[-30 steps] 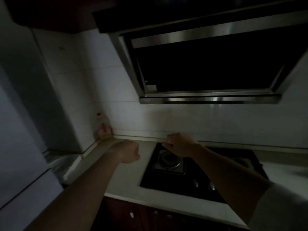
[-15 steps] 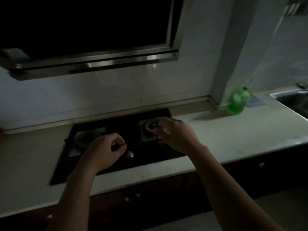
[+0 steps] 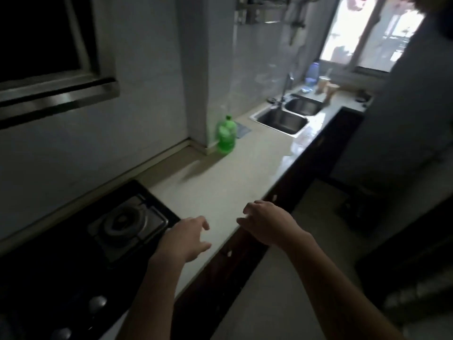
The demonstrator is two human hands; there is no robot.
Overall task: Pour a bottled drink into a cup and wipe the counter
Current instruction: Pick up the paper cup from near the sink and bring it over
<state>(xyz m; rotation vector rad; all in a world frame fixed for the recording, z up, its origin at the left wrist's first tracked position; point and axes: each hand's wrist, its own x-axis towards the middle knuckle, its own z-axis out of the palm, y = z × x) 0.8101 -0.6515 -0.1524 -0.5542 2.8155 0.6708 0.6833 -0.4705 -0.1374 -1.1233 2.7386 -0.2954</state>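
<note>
I see a dim kitchen with a pale counter (image 3: pixel 245 168) running from the lower centre of the frame toward the upper right; my left hand (image 3: pixel 186 239) hovers over the counter's near stretch, fingers spread and loosely curved, gripping nothing; my right hand (image 3: pixel 264 224) hangs just beside it over the counter's front edge, likewise released and empty, fingers slightly bent. The green bottle (image 3: pixel 226 137) stands upright in the middle of the frame, at the back of the counter against the foot of a wall pillar, well apart from both hands, its outline blurred. A black gas hob (image 3: pixel 73 266) fills the lower left, with one burner (image 3: pixel 122 220) and two round knobs (image 3: pixel 98 304) showing. Toward the upper right a steel double sink (image 3: pixel 282 120) is set into the counter; beyond it, under the bright window (image 3: pixel 367 33), stand a brownish cup (image 3: pixel 331 92) and a bluish bottle (image 3: pixel 312 73), too blurred to tell more.
</note>
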